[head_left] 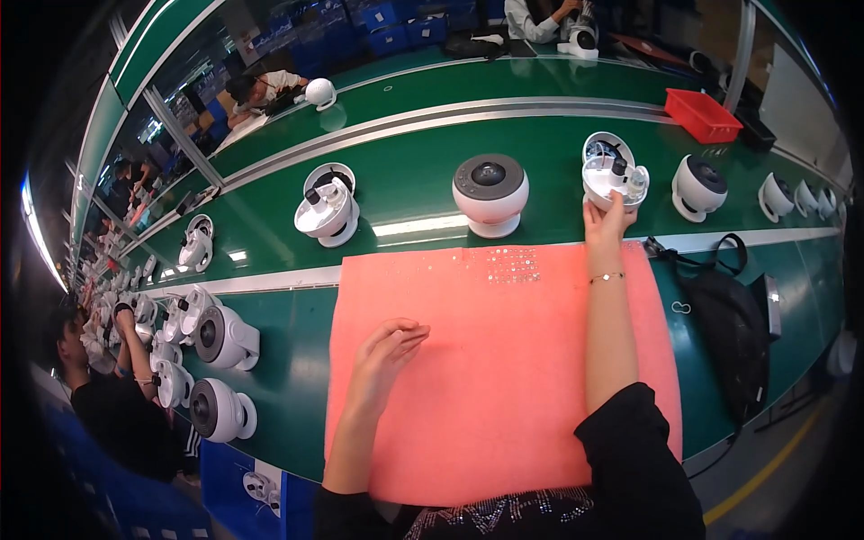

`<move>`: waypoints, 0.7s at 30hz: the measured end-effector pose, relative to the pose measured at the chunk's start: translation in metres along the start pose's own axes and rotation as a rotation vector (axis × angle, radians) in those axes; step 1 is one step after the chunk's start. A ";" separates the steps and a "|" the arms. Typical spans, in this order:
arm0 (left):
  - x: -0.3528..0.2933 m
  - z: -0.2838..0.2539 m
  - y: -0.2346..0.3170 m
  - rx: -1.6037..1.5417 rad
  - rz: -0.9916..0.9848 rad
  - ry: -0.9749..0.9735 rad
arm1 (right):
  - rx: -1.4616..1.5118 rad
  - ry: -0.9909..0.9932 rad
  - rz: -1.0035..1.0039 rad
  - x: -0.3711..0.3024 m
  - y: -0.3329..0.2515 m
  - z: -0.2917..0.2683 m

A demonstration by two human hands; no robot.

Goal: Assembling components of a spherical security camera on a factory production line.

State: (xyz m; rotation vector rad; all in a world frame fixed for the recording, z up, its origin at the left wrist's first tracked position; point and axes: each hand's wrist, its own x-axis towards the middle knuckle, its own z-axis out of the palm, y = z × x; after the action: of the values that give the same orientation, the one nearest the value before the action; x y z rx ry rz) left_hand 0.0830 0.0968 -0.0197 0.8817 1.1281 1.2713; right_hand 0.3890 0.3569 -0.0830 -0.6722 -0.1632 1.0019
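At the far right of the pink cloth [504, 378], my right hand [612, 218] reaches forward and grips a white round device housing [615, 186] by its near lower side. The housing stands split open, with a black part and a clear part showing inside its white shell. My left hand [389, 353] hovers over the left part of the cloth, its fingers loosely stretched and nothing visible in them. Ahead on the bench stands a closed white device [490, 193] with a dark grey top. Farther left is another opened housing [328, 209].
More white devices [699, 187] line the bench to the right, near a red bin [702, 115]. A black bag [727, 324] lies right of the cloth. Several devices [223, 337] crowd the left, beside a co-worker [117, 396]. Small shiny studs [513, 265] dot the cloth's far edge.
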 end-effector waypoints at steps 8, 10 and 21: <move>-0.038 -0.019 0.000 -0.202 0.047 0.026 | -0.117 -0.291 -0.022 -0.057 -0.032 0.047; -0.050 -0.025 0.002 -0.286 0.058 0.006 | -0.212 -0.443 0.043 -0.086 -0.046 0.064; -0.107 -0.080 -0.007 -1.199 -0.011 -0.186 | -0.643 -1.051 0.766 -0.261 -0.008 0.093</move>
State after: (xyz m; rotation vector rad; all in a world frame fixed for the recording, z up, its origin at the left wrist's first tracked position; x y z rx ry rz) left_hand 0.0136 -0.0168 -0.0314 0.0662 0.0914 1.5003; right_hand 0.2128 0.1811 0.0395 -0.7310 -1.2603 2.0209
